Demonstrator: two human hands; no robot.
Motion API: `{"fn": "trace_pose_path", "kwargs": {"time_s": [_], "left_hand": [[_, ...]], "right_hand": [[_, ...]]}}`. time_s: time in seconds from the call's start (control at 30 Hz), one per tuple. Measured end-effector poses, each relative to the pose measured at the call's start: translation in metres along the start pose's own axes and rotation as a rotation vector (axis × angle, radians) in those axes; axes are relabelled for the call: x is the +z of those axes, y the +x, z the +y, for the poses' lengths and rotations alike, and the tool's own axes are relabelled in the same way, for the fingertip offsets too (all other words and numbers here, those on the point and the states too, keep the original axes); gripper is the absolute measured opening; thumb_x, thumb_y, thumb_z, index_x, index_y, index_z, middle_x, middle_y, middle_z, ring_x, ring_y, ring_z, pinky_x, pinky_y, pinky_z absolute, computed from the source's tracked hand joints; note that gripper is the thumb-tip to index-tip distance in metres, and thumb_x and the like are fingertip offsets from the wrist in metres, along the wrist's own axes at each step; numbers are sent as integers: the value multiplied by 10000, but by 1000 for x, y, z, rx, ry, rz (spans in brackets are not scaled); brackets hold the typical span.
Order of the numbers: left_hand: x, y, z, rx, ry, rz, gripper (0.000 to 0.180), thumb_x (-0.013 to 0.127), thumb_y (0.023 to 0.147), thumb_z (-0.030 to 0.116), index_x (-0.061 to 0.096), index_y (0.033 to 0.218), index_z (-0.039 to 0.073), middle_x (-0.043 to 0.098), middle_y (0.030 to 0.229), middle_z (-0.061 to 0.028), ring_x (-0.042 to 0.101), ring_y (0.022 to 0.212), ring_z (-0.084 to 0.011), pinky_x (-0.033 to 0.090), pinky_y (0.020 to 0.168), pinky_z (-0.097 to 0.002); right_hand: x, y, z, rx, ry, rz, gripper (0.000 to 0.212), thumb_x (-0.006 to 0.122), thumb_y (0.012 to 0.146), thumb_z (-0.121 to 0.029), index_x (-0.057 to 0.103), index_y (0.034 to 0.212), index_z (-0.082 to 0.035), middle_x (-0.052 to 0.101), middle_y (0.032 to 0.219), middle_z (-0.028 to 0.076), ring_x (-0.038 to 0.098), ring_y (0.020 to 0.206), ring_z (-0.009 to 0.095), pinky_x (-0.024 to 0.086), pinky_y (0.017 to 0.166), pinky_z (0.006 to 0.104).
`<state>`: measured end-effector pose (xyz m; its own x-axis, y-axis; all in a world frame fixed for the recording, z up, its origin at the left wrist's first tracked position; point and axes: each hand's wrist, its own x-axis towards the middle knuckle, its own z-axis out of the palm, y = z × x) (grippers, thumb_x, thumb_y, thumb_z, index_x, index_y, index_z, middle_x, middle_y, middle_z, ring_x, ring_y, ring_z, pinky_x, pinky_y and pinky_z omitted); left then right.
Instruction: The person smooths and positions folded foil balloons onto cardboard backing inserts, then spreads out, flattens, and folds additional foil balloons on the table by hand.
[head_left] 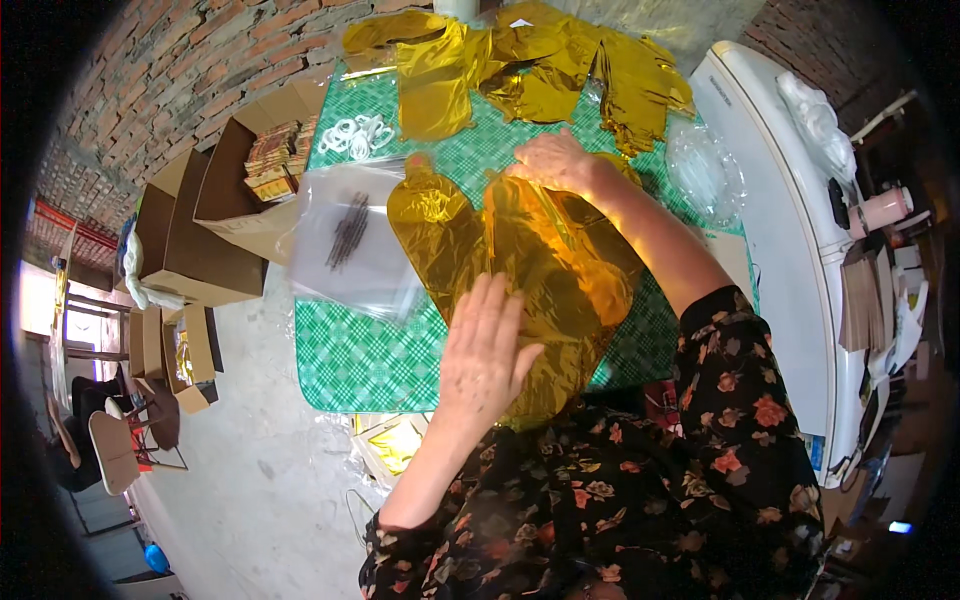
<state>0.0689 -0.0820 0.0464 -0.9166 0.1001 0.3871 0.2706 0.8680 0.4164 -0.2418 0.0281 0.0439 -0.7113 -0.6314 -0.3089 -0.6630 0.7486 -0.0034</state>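
A flat gold foil balloon (575, 270) lies over the near part of the table and hangs past its front edge toward my lap. My left hand (482, 350) rests flat on its lower left part, fingers stretched out and holding nothing. At its upper edge my right hand (556, 162) is closed, the fingertips pinching the foil. Another gold foil balloon (432, 215) sticks out to the left, partly covered. Beside it is a stack of clear plastic bags (335, 235) with dark marking.
More gold foil balloons (435, 85) lie along the far edge of the green checked table (360, 350). White cord loops (355, 137) sit at the far left, a clear plastic package (705, 170) at right. Cardboard boxes (225, 265) stand left, a white refrigerator (770, 190) right.
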Motion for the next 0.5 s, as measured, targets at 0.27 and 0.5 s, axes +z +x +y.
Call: {"fn": "trace_pose_path", "kwargs": {"time_s": [0.27,0.5], "left_hand": [[50,7,-1,41,8,-141,750,617,959,482,403,1534,51,263,1633,-221,227,1530,-383,228,1240,-504],[55,6,1,31,99,-208,780,563,968,553,370,1562,85,242,1640,-222,202,1535,-385,193,1249,-516]], "right_hand": [[-2,2,-3,-8,7,-24,529,462,1035,-534,656,1232,-82,683,1224,124,582,1227,379,322,1082,709],[10,7,9,-54,-37,53,581,426,1034,-578,669,1165,-67,696,1095,116,645,1104,318,350,1048,711]]}}
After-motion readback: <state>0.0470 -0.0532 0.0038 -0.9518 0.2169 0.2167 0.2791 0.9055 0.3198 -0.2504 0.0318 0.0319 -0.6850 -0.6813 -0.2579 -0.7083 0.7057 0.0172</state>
